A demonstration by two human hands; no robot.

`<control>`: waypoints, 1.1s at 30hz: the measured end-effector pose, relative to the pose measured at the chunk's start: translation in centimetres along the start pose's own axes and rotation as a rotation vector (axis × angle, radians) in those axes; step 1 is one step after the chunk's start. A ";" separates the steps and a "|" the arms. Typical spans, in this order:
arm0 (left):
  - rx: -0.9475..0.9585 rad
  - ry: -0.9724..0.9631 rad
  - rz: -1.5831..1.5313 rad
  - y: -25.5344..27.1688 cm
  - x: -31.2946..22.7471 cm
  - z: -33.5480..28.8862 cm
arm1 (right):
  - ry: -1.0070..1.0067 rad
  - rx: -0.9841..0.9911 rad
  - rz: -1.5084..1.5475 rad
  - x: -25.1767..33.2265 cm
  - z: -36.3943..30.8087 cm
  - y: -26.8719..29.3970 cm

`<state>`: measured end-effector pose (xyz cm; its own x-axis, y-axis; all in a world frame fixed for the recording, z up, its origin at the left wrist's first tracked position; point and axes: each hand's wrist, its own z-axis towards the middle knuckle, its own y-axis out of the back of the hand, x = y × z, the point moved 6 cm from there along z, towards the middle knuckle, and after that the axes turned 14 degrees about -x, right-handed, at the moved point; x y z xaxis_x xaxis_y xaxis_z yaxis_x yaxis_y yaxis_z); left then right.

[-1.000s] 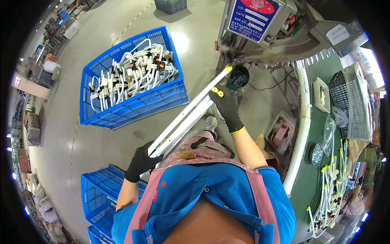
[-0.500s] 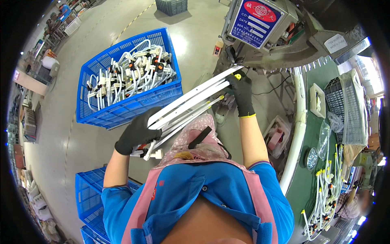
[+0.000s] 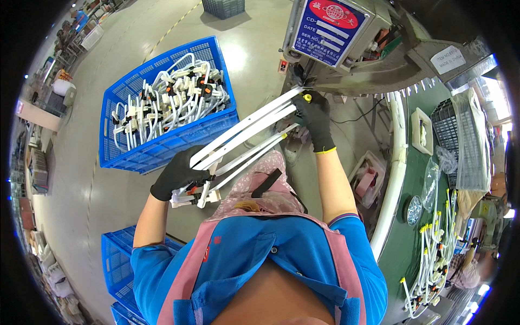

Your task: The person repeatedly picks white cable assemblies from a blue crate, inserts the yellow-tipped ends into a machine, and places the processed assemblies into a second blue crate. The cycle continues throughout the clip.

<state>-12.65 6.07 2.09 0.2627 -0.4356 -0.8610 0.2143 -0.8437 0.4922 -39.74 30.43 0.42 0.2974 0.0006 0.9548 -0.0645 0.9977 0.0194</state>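
In black gloves, both my hands hold a set of white plastic tubes (image 3: pixel 242 128) slanting up to the right in front of my apron. My left hand (image 3: pixel 180 172) is wrapped round their lower end, where white fittings with black and orange parts (image 3: pixel 192 194) hang beneath it. My right hand (image 3: pixel 314 118) closes on the upper end, with a yellow tip (image 3: pixel 307 97) poking out by the fingers. The topmost tube's end meets the dark metal tool of a machine (image 3: pixel 301 81); whether it sits inside the tool cannot be seen. Lower tubes hang loosely apart below.
A blue crate (image 3: pixel 173 145) piled with similar tube assemblies (image 3: pixel 173 100) stands ahead left. More blue crates (image 3: pixel 116 260) are at lower left. On the right, a green bench (image 3: pixel 398 227) bears yellow-tipped tubes (image 3: pixel 433 254), a metal bowl (image 3: pixel 413 210) and a white tray (image 3: pixel 421 131).
Both hands still grip the tubes. The right hand and the tubes' upper end shift slightly left in view, as does the machine. The hanging fittings by the left hand have swung a little.
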 end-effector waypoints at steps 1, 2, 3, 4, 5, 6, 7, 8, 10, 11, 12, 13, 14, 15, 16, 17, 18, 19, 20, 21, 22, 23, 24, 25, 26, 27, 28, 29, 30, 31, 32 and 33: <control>0.002 0.019 0.008 0.0 -0.1 -0.2 | -0.021 -0.005 -0.066 -0.2 -0.2 0.0; 0.003 0.038 0.017 0.0 -0.3 -0.4 | -0.007 -0.008 -0.096 -0.2 -0.3 0.0; 0.019 0.068 0.003 -0.1 -0.4 -0.7 | 0.005 -0.011 -0.125 -0.2 -0.3 -0.1; 0.008 -0.001 0.014 -0.1 -1.1 -0.8 | 0.062 -0.040 -0.150 0.0 -0.3 0.0; 0.021 -0.001 0.037 -0.3 -1.3 -1.0 | 0.118 -0.064 -0.176 0.2 -0.2 0.0; 0.041 0.023 0.012 -0.4 -1.4 -1.3 | 0.086 -0.084 -0.223 -0.2 -0.2 -0.1; 0.005 -0.044 0.108 -0.3 -1.9 -1.4 | 0.123 -0.046 -0.133 0.0 -0.2 -0.3; -0.033 -0.104 0.172 -0.2 -2.4 -1.6 | 0.077 -0.008 -0.065 -0.5 -0.2 -0.3; -0.016 -0.136 0.230 -0.1 -2.9 -1.8 | -0.060 0.001 0.019 -1.9 -0.2 -0.3; 0.039 -0.104 0.224 -0.2 -2.8 -1.9 | -0.153 -0.025 0.035 -2.9 -0.3 -0.2; 0.097 -0.040 0.245 -0.2 -2.5 -2.1 | -0.256 -0.033 0.053 -3.9 -0.6 -0.3; 0.156 -0.066 0.162 -0.4 -2.8 -2.3 | -0.225 0.010 -0.105 -4.3 -0.8 -0.4; 0.159 -0.045 0.181 -0.4 -2.6 -2.3 | -0.032 -0.006 -0.273 -3.7 -0.8 -0.3; 0.151 -0.044 0.176 -0.3 -2.4 -2.2 | 0.081 -0.006 -0.432 -3.6 -1.0 -0.3; 0.146 -0.070 0.134 -0.3 -2.5 -2.2 | 0.079 -0.045 -0.523 -3.7 -1.2 0.0; 0.109 -0.062 0.167 -0.3 -2.2 -2.0 | -0.008 0.009 -0.537 -4.3 -1.5 -0.1; 0.088 -0.070 0.163 -0.4 -2.0 -2.0 | -0.029 0.058 -0.374 -4.2 -1.9 -0.3; 0.076 -0.059 0.153 -0.6 -1.7 -2.0 | -0.113 0.097 -0.266 -4.2 -2.2 -0.1; 0.066 -0.049 0.143 -0.7 -1.4 -2.0 | -0.224 0.141 -0.152 -4.3 -2.7 0.0; 0.066 -0.054 0.133 -0.8 -1.3 -2.1 | -0.169 0.218 -0.156 -3.7 -2.8 0.0; 0.076 -0.039 0.122 -1.0 -1.1 -2.1 | -0.174 0.225 -0.088 -3.2 -3.0 0.1; 0.085 -0.022 0.110 -1.1 -0.9 -2.2 | -0.180 0.234 -0.021 -2.8 -3.2 0.3; 0.100 -0.001 0.082 -1.2 -0.8 -2.3 | -0.155 0.247 0.071 -2.3 -3.5 0.4; 0.100 -0.001 0.090 -1.2 -0.8 -2.3 | -0.244 0.203 0.095 -2.7 -3.8 0.6; 0.108 0.002 0.081 -1.3 -0.9 -2.4 | -0.255 0.205 0.186 -2.6 -4.2 0.7; 0.113 0.005 0.056 -1.4 -1.0 -2.4 | -0.170 0.164 0.104 -2.4 -4.1 1.1; 0.118 0.010 0.051 -1.5 -1.1 -2.4 | -0.062 0.152 0.046 -2.1 -4.2 1.4; 0.120 0.014 0.028 -1.6 -1.2 -2.5 | -0.064 0.141 0.009 -2.5 -4.2 1.6; 0.122 0.020 0.005 -1.7 -1.3 -2.5 | -0.067 0.130 -0.028 -2.9 -4.2 1.9; 0.123 0.009 0.044 -1.8 -1.5 -2.6 | -0.086 0.106 -0.075 -3.4 -4.2 2.2; 0.131 0.041 0.052 -1.9 -1.4 -2.7 | -0.079 0.121 -0.101 -3.6 -4.2 2.3; 0.140 0.074 0.060 -1.9 -1.4 -2.9 | -0.087 0.124 -0.138 -3.9 -4.2 2.4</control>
<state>-10.74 9.23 2.74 0.3407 -0.4662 -0.8165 0.0648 -0.8547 0.5150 -37.06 33.10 -4.53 0.2282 -0.1467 0.9625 -0.1473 0.9720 0.1831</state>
